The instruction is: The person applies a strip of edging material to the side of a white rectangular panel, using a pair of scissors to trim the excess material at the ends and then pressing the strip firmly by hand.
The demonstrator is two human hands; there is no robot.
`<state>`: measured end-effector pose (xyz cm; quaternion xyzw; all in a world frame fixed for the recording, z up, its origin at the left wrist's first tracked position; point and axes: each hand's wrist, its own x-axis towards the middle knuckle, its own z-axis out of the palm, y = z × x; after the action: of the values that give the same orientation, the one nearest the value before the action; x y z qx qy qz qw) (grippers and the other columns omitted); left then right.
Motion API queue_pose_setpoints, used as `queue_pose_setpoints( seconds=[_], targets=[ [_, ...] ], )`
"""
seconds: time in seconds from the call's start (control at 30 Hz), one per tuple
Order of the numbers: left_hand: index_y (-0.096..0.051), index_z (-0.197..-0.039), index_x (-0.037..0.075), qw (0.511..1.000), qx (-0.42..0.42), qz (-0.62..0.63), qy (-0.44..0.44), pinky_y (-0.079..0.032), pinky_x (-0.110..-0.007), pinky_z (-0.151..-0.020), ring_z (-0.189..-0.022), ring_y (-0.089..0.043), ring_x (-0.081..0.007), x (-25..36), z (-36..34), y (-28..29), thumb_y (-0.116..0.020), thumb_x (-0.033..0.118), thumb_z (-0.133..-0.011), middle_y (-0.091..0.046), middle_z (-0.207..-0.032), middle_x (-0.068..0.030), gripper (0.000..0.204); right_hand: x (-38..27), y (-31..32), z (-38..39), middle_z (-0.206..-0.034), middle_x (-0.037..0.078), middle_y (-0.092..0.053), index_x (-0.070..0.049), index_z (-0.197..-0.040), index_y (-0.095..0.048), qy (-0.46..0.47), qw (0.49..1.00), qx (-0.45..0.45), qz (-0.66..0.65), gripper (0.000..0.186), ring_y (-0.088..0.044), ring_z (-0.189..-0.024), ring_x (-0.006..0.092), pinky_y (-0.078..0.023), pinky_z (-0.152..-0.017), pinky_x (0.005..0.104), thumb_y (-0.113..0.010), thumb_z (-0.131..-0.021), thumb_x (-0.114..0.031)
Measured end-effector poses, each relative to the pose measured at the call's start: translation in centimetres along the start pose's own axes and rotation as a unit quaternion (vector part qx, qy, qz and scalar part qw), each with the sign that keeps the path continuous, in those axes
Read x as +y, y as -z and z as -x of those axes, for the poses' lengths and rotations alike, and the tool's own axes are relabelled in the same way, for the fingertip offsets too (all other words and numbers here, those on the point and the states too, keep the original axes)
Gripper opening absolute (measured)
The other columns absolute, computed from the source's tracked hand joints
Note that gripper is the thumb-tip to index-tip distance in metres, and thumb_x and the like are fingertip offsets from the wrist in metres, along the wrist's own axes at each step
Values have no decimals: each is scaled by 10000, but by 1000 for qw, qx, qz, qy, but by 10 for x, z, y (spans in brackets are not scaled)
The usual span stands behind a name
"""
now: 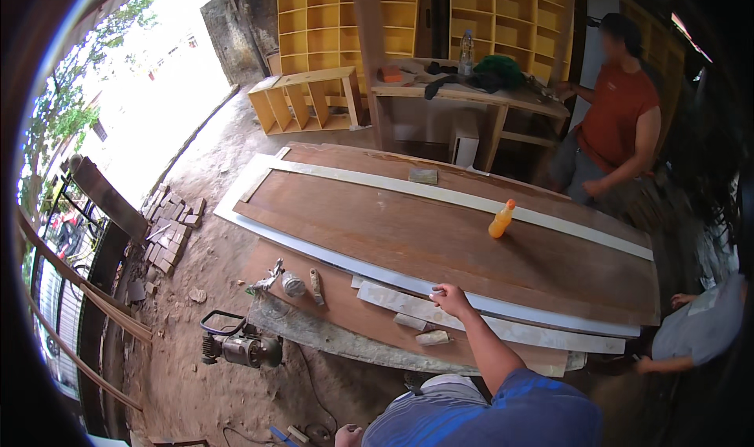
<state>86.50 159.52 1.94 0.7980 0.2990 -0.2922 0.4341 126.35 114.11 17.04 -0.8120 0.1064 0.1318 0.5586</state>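
Strip of white board (pixel 345 257) ran along the near edge of a brown wooden panel (pixel 361 211), its long axis slanting from far left to near right. The person's right hand (pixel 452 300) reached in from the near side to a spot right of the strip's middle, so the strip's longer stretch lay left of the fingers. Thumb and forefinger pinched a small pale piece (pixel 435 293), too tiny to identify, at the strip's near edge; whether it touched the strip could not be told. A mottled grey-white plank (pixel 393 299) lay just nearer, roughly parallel. The left hand (pixel 349 436) hung low at the near side, well apart from the strip, its finger position unclear; the right was plainly the nearer. An orange bottle (pixel 499 221) stood on the panel, farther and to the right.
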Motion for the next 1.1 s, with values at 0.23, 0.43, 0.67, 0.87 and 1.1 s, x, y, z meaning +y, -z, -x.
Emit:
queue_pose_setpoints(
  seconds=[0.23, 0.43, 0.67, 0.87, 1.1],
  targets=[
    [-737, -1133, 0, 999, -26, -31, -25, -559, -340, -862, -936, -720, -189, 4, 0, -9, -831, 277, -801, -772, -1024, -130, 443, 7, 9, 0, -941, 84, -742, 18, -1264, -647, 10, 1000, -2, -20, 419, -699, -780, 128, -551, -705, 289, -744, -924, -206],
    [-728, -1148, -9, 999, 1, -40, -27, -557, -337, -862, -957, -731, -209, 10, 16, -14, -821, 299, -810, -770, -1038, -157, 466, 1, -3, 1, -932, 88, -739, 10, -1250, -657, -2, 999, -38, -35, 436, -703, -777, 128, -550, -703, 291, -764, -907, -237],
    [-732, -1134, -10, 998, 27, 28, -47, -550, -327, -864, -950, -733, -201, -7, 40, -15, -816, 308, -815, -774, -1012, -144, 459, -18, -48, -12, -920, 88, -736, 11, -1240, -660, 28, 993, -103, -43, 436, -706, -778, 143, -546, -701, 298, -761, -905, -249],
    [-743, -1093, -10, 998, 44, 40, 13, -548, -328, -839, -912, -727, -196, -35, 55, -32, -789, 256, -843, -774, -987, -132, 368, -55, -82, -16, -936, 92, -739, 8, -1246, -657, 42, 989, -145, -9, 454, -707, -803, 146, -551, -723, 300, -751, -909, -280],
    [-749, -1080, 1, 999, 41, 20, 21, -547, -325, -827, -895, -722, -188, -35, 55, -39, -778, 229, -851, -773, -975, -126, 324, -62, -79, -28, -938, 94, -747, 5, -1248, -657, 55, 989, -133, -32, 431, -707, -805, 147, -559, -750, 309, -745, -916, -256]
  ],
)
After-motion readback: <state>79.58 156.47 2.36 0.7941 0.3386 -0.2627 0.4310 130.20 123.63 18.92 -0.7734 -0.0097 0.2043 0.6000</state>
